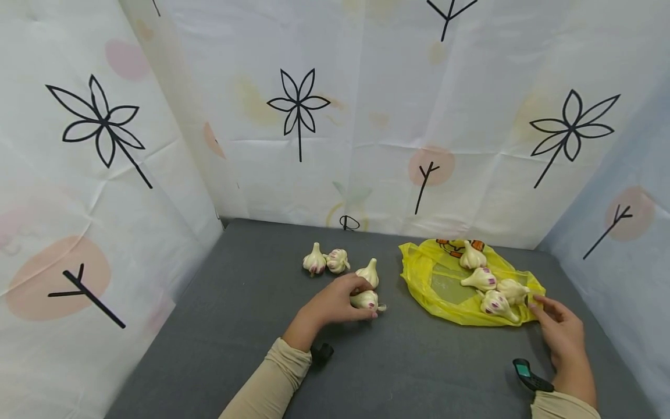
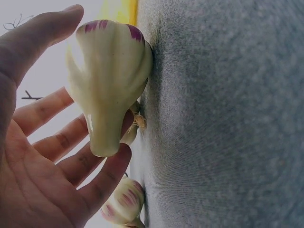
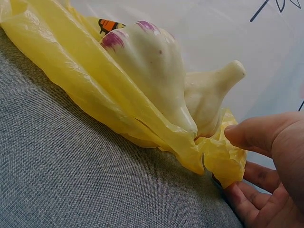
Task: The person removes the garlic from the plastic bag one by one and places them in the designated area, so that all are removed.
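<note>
My left hand [image 1: 337,299] curls round a garlic bulb [image 1: 366,301] on the table, thumb along its near side and fingers on its far side. In the left wrist view that bulb [image 2: 109,71], pale with purple streaks, has its neck toward the palm. Just behind it stands another bulb [image 1: 369,272]. At the right, my right hand [image 1: 564,329] pinches the crumpled edge of a yellow plastic bag [image 1: 445,311] between thumb and fingers. Several bulbs lie on the spread bag, the closest bulb [image 3: 152,71] beside the gathered edge in the right wrist view.
Two more garlic bulbs, a left one [image 1: 314,259] and a right one [image 1: 337,261], sit side by side farther back. The dark grey table [image 1: 220,343] is bordered by hanging white cloth [image 1: 361,192] with flower and plant prints at the back and both sides.
</note>
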### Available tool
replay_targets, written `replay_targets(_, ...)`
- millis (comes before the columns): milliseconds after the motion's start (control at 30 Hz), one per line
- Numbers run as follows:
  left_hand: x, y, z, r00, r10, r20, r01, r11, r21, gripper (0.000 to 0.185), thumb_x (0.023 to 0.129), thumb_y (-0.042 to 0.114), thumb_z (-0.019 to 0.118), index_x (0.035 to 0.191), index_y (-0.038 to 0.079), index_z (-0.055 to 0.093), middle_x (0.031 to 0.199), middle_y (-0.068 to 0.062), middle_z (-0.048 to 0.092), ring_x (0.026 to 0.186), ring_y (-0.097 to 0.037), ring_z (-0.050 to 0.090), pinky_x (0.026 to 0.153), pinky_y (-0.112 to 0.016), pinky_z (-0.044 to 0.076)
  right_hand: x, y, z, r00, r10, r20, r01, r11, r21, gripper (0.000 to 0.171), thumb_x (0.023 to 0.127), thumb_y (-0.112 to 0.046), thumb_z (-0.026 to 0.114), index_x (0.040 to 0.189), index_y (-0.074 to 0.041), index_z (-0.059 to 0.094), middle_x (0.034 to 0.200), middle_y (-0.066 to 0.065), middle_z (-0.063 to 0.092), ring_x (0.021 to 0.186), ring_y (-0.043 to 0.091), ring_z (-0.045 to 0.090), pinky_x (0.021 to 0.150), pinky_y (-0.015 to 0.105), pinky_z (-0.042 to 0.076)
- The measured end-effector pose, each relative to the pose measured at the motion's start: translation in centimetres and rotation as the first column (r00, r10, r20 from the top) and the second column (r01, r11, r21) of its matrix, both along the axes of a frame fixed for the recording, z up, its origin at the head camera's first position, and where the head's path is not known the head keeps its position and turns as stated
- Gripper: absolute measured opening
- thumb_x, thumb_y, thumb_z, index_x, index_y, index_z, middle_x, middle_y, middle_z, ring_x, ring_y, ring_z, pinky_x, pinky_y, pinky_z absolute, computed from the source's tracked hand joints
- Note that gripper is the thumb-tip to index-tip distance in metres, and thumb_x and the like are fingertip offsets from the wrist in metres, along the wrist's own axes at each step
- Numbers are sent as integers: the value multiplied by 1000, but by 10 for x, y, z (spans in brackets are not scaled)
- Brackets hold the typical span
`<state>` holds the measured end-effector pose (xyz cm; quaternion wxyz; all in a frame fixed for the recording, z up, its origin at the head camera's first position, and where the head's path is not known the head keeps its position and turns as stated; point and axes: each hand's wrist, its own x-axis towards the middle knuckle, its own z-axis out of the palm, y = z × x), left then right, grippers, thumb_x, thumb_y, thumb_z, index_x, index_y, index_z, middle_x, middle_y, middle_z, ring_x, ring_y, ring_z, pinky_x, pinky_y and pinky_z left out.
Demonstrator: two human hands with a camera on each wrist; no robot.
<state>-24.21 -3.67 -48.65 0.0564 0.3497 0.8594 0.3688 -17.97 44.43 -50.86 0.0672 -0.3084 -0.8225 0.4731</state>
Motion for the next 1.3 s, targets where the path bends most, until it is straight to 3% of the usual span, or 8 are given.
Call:
replay_targets(300,-3,-4,0,999,21,40,-21,1000,-5,63,78,46,82,128,14,61,121,4,60,108,-10,58,95,-33,52,1,0,-1,1000,-4,-10,4,1000,-9,56,95,-53,54,145,-30,49,119,-20,49,136,29,34,90,27,39)
replay_targets(500,-4,-6,-2,999,34,38,-33,999,-14,62,76,48,82,125,16,62,118,6,60,107,-8,58,95,-33,52,2,1,-2,1000,2,-12,-2,1000,-9,54,95,-53,54,144,-29,50,110,-27,45,133,29,35,84,21,37)
replay_targets(700,-4,-6,-2,998,26,49,-26,1000,-8,62,77,50,81,125,15,62,118,6,60,106,-8,58,94,-35,52,2,-1,2,1000,-1,-6,1,1000,-25,56,95,-55,54,145,-31,48,132,-10,49,139,30,32,100,38,40)
replay_targets(967,-3,-7,-1,999,34,41,-34,999,0,58,80,48,79,125,16,62,118,6,60,103,-9,59,91,-34,53,3,-3,3,1000,-7,-1,7,999,-32,59,96,-53,52,148,-27,45,142,-1,45,140,30,31,106,45,36)
replay_targets(1167,-3,-8,5,998,49,40,-51,997,49,54,82,45,78,123,14,63,117,0,63,99,-17,63,86,-35,54,3,-3,2,1000,21,-16,-21,1000,3,59,95,-53,55,146,-25,48,120,-18,49,130,28,38,87,25,40)
replay_targets(1300,-6,-7,11,998,58,36,-60,995,82,54,83,42,78,125,12,61,121,-4,63,101,-22,64,87,-38,55,2,-1,1,999,42,-29,-42,999,1,59,95,-55,54,146,-27,48,117,-22,46,133,31,36,89,29,40)
